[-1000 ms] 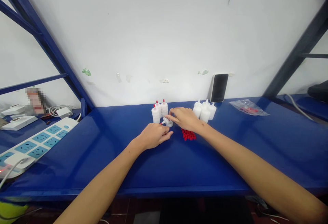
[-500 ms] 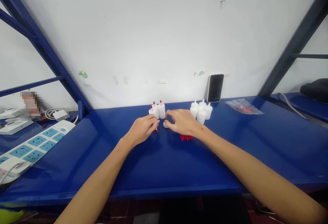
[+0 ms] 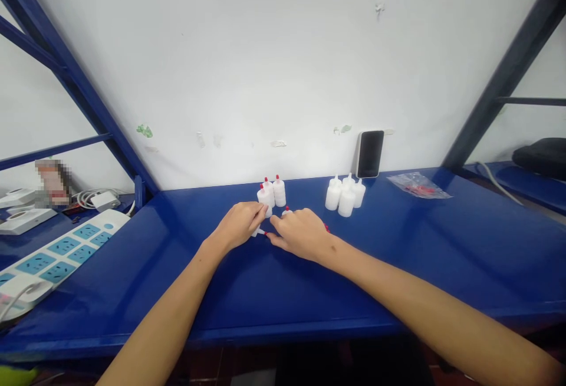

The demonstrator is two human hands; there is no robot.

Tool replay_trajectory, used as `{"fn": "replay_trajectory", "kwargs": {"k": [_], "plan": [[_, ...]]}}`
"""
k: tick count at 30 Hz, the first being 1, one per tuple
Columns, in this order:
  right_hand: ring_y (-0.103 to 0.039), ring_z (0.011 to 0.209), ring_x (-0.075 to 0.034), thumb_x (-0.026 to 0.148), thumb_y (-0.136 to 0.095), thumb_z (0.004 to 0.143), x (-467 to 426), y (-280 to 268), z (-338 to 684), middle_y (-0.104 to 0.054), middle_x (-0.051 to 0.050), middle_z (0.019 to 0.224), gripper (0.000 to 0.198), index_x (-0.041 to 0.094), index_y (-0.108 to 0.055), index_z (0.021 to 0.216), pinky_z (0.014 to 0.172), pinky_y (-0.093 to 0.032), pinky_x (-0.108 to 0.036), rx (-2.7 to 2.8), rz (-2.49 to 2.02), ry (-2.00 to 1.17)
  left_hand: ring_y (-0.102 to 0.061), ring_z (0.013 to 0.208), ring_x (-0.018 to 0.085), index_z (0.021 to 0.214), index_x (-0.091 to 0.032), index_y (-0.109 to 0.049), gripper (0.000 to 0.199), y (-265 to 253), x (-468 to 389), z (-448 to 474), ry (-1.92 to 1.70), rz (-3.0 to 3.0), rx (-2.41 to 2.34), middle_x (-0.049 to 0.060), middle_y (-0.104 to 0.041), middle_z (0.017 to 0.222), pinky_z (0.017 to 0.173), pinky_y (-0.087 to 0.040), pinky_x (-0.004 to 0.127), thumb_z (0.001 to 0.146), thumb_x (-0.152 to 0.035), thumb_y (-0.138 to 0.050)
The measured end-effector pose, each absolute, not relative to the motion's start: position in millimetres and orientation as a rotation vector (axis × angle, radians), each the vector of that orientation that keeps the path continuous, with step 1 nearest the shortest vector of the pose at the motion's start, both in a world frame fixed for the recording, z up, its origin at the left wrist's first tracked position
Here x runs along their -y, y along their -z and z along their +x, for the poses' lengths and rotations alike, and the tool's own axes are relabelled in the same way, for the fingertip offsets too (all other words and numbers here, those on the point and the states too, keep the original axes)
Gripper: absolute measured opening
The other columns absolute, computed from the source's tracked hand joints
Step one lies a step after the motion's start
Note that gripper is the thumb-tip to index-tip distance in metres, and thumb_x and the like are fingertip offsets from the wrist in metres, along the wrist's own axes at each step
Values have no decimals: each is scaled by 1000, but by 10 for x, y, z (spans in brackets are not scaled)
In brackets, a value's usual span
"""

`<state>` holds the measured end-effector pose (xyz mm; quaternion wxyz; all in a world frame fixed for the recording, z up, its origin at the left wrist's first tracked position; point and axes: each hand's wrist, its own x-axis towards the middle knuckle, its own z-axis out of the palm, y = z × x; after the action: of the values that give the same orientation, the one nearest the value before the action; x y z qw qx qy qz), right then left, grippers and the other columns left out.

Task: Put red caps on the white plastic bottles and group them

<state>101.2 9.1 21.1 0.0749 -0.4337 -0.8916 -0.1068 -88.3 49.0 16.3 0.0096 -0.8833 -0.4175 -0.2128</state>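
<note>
Curled left hand point(image 3: 240, 224) holds a small white plastic bottle point(image 3: 255, 233), nozzle toward three o'clock; the right hand point(image 3: 299, 231), fingers part-bent, is at its red plastic cap point(image 3: 266, 233), grip unclear. The bottle is probably light, squeezable, slick: hold its body. Toward two o'clock, a clear plastic bag point(image 3: 400, 182) contains red pieces point(image 3: 420, 190); bottle contents are hidden.

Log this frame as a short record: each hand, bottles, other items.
Left hand: holds a white nozzle with a red tip; rest hidden
Right hand: fingertips at that tip
Left bottles: three, white, upright, red-tipped
Right bottles: white, upright, bare nozzles
Farther right: clear bag with red pieces
Surface: blue tabletop
</note>
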Motion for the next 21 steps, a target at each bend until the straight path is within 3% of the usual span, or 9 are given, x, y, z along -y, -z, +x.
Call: {"fn": "replay_trajectory", "kwargs": {"k": [4, 10, 16, 21], "plan": [[-69, 76, -26, 45, -45, 96, -83, -153, 977, -72, -12, 80, 36, 15, -65, 98, 63, -43, -30, 2739, -1240, 325, -43, 51, 11, 64, -16, -49, 42, -92, -485, -833, 720, -2821, 1309, -1, -51, 58, 55, -29, 26, 100, -31, -34], [-69, 73, -24, 27, -39, 97, -64, -108, 976, -73, -11, 81, 27, 16, -63, 103, 60, -39, -29, 2785, -1197, 300, -38, 47, 9, 61, -17, -45, 44, 4, -474, -751, 853, -2815, 1338, -4, -44, 53, 53, -28, 24, 100, -32, -34], [-66, 67, -22, 36, -36, 98, -194, -350, 1243, -72, -7, 81, 29, 19, -58, 106, 56, -29, -28, 2451, -1370, 259, -43, 51, 10, 62, -17, -46, 47, -48, -423, -702, 1330, -2580, 1423, -2, -48, 54, 56, -32, 23, 102, -36, -28], [-63, 67, -19, 39, -35, 98, -436, -370, 1416, -69, -3, 76, 32, 21, -60, 93, 55, -25, -28, 2252, -1489, 111, -36, 49, 9, 60, -17, -41, 44, -15, -412, -669, 1111, -2660, 1349, -3, -42, 54, 55, -27, 24, 101, -32, -32]]}}
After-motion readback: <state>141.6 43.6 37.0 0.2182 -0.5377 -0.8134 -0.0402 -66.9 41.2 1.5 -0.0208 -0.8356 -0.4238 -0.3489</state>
